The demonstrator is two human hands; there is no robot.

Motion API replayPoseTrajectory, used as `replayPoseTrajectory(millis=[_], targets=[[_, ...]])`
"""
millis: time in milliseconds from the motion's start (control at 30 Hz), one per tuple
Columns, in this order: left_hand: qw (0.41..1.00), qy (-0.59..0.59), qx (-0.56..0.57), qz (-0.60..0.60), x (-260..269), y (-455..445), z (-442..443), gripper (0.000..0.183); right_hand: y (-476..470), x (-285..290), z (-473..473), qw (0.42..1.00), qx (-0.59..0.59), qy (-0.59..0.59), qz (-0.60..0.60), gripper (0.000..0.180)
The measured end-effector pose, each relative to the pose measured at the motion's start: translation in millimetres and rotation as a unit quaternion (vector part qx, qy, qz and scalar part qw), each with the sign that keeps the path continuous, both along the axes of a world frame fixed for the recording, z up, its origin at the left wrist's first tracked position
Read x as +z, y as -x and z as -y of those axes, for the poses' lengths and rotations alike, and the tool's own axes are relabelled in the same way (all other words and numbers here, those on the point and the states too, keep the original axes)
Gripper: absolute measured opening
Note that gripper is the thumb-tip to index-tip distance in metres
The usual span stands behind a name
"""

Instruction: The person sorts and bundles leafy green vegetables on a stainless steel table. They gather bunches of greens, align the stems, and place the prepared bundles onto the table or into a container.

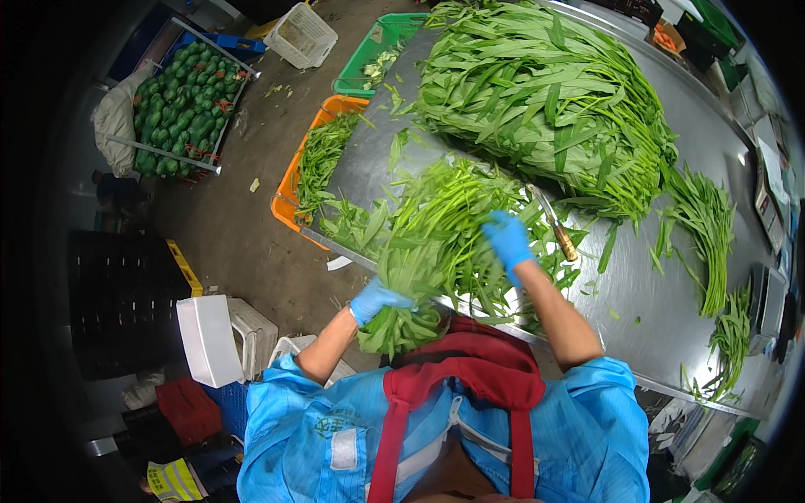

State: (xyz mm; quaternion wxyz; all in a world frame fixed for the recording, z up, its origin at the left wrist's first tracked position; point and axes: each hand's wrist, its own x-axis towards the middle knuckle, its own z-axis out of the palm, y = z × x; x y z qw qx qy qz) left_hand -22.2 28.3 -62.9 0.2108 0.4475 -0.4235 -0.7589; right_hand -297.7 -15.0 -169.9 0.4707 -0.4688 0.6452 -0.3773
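My left hand point(376, 300), in a blue glove, grips the leafy end of a bunch of long-leaved greens point(402, 276) at the near edge of the metal table. My right hand point(508, 242), also gloved and slightly blurred, lies against the loose greens and stems on the table; whether it holds any is unclear. Just right of it rests a knife point(560, 229) with a brown handle and curved blade. Beyond both hands rises a large stacked pile of the same greens point(541, 107).
Smaller bunches of greens point(710, 239) lie on the metal table point(635, 295) at the right, near a scale point(767, 302). An orange crate point(286, 195) with greens and a green crate point(352, 75) stand against the left edge. White containers point(210, 339) are at the lower left.
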Motion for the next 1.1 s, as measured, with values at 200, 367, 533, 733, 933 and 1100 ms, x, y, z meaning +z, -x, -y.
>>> replayPoseTrajectory(millis=[200, 367, 533, 733, 933, 1100], targets=[[0.987, -0.132, 0.052, -0.081, 10, -30, -5, 0.057, 131, 33, -5, 0.97, -0.172, 0.03, 0.17, 0.018], [0.983, -0.136, 0.079, -0.094, 10, -20, -1, 0.057, 18, 75, -70, 0.969, -0.001, -0.1, 0.227, 0.054], [0.985, -0.136, 0.064, -0.084, 21, 2, 5, 0.058, -51, 29, -59, 0.958, -0.006, 0.009, 0.288, 0.049], [0.985, -0.134, 0.037, -0.1, 30, 8, -3, 0.066, 36, 76, -42, 0.944, 0.256, -0.175, 0.11, 0.034], [0.968, -0.188, 0.071, -0.147, 38, 7, -5, 0.063, 54, 73, -55, 0.937, 0.172, -0.124, 0.279, 0.03], [0.97, -0.166, 0.056, -0.171, 45, 3, -7, 0.072, 83, 26, -40, 0.987, -0.044, -0.065, 0.138, 0.016]])
